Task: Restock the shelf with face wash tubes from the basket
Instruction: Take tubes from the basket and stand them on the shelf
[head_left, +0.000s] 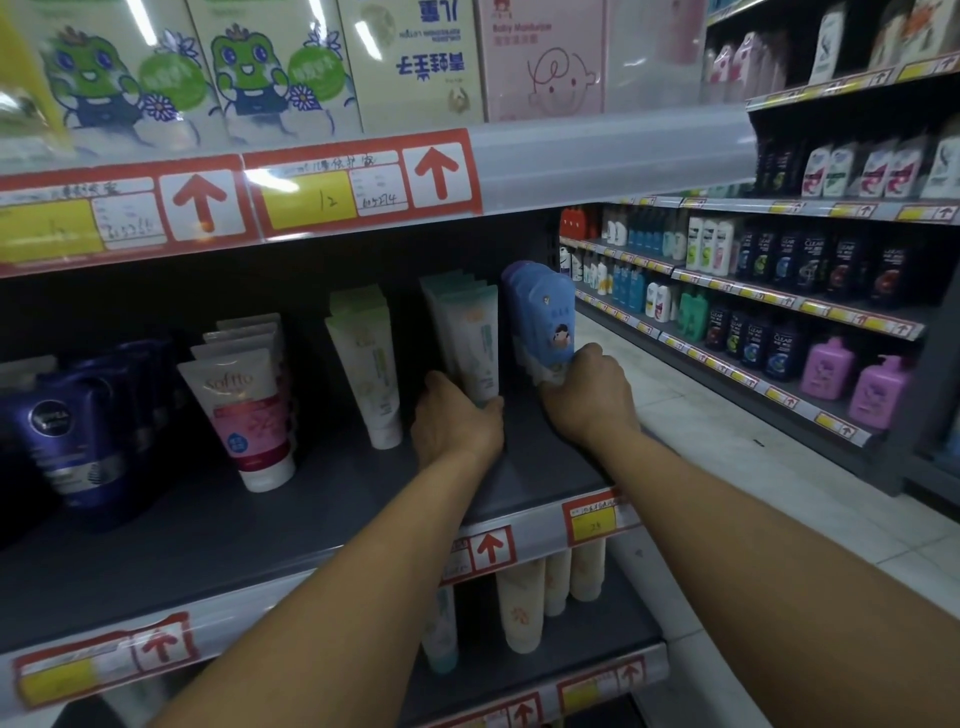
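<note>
- Face wash tubes are standing cap-down in rows on the dark shelf (291, 499); the left hand (457, 421) is gripping the bottom of the pale mint tube (475, 348) at the front of its row.
- Right hand (589, 395) is curling round the base of the blue tubes (543, 317), which are leaning at the shelf's right end.
- Between the mint row and the left side, a white-green tube (371, 369) is tilting, just beside the left hand.
- Further left, a white and pink tube (247, 410) is showing the word "Saffto", and dark blue tubes (72, 431) are carrying a round Nivea badge.
- Red price tags (363, 179) with up arrows are running along the shelf edge above; one yellow patch is reading "12".
- Boxes (410, 62) with a green cartoon figure and Chinese print are sitting on the upper shelf.
- Across the aisle, dark bottles (779, 345) marked "CLEAR" are lining the racks, with purple pump bottles (828, 369) nearby.
</note>
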